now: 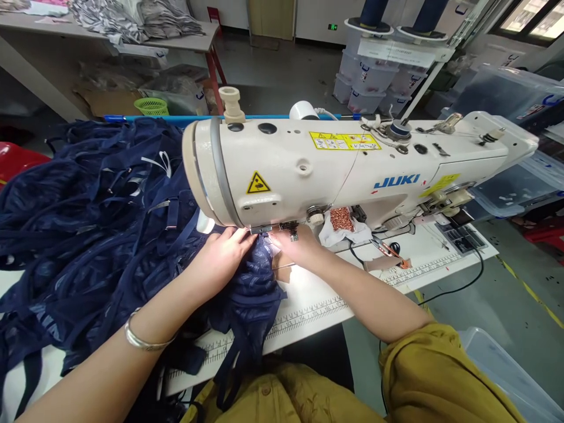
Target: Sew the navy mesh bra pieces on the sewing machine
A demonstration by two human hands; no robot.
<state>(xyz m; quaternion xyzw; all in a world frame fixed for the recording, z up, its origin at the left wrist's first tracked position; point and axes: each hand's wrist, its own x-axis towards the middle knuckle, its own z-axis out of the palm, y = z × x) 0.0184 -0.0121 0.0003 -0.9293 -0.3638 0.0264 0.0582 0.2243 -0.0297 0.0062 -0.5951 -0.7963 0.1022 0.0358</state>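
A navy bra [259, 276] lies under the head of a white sewing machine [282, 170], its straps hanging over the table's front edge. My left hand [224, 255], with a silver bangle at the wrist, grips the fabric just left of the presser foot area, fingers pressed together. From the right, my right hand [297, 245] reaches in beside the needle area, its fingers closed at the bra's edge and partly hidden by the presser foot parts [291, 229]. The stitching point itself is hidden.
A heap of navy bras [97, 229] covers the left side. On the machine bed are a white cloth with copper-coloured bits [341, 219], orange-handled snips [399, 258] and a ruler tape [308, 311]. Plastic bins [365, 82] and a fabric-laden table [185, 38] stand behind.
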